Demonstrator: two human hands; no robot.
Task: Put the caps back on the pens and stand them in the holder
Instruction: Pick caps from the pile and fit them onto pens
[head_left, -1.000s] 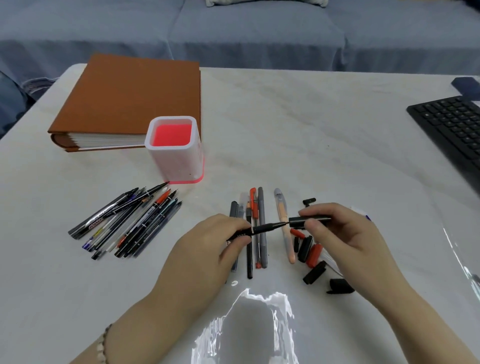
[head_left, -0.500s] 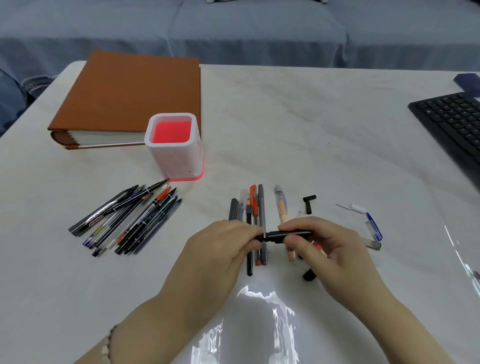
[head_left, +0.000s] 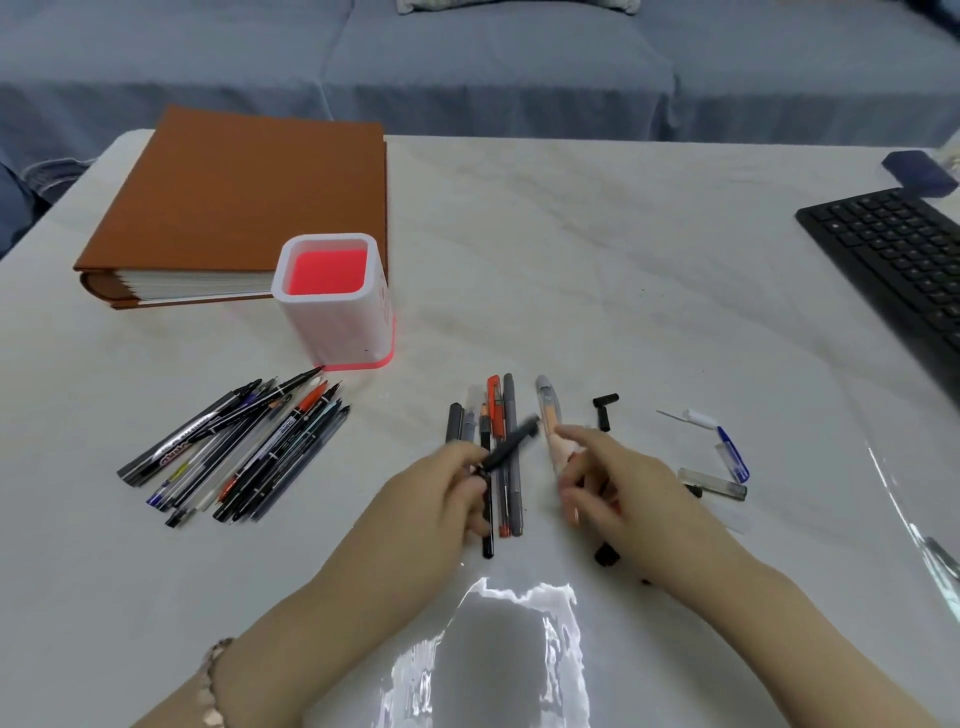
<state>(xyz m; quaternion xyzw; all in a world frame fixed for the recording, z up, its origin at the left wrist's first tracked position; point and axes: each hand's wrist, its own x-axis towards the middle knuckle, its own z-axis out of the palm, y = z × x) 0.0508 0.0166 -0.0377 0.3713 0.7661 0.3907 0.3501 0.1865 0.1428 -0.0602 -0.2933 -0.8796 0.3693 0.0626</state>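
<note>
Head view: the left hand (head_left: 441, 488) pinches a black pen (head_left: 511, 444) that points toward two o'clock. The blurred right hand (head_left: 608, 483) is loosely curled and holds nothing. The holder (head_left: 332, 327) stands at eleven o'clock from the hands.

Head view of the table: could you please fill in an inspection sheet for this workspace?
Surface: white marbled table, glare near the front edge.
Job's things: holder holds no pens; pen pile left of centre; row of pens at centre; loose caps to the right.
Clutter: brown binder, black keyboard.
Hands: left hand grips a black pen, seemingly capped; right hand blurred, grip unclear.
Cables: nothing seen.
Surroundings: blue sofa behind.
</note>
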